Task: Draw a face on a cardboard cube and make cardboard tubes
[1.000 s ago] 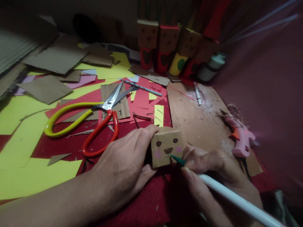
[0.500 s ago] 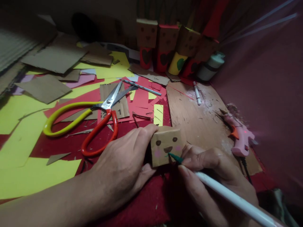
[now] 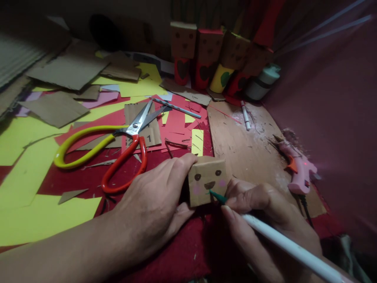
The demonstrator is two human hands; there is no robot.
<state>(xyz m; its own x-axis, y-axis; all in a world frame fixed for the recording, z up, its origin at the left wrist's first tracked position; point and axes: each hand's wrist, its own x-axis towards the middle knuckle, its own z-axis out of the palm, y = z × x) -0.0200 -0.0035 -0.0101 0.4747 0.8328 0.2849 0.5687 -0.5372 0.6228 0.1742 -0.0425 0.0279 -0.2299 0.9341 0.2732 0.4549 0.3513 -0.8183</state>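
A small cardboard box (image 3: 206,181) with a drawn face, dark eyes, a mouth and pink cheeks, stands on the red paper in front of me. My left hand (image 3: 153,204) grips its left side, thumb below and fingers along the top edge. My right hand (image 3: 265,214) is closed on a white marker with a green tip (image 3: 279,243). The tip touches the box face just under the mouth.
Big scissors (image 3: 118,145) with one yellow and one red handle lie open to the left. Yellow, red and cardboard scraps cover the table. Several finished box figures (image 3: 212,59) stand at the back. A pink glue gun (image 3: 299,169) and a white pen (image 3: 245,115) lie on the brown board (image 3: 244,145).
The marker tip has shifted slightly left under the mouth. Both hands and the box stay almost where they were.
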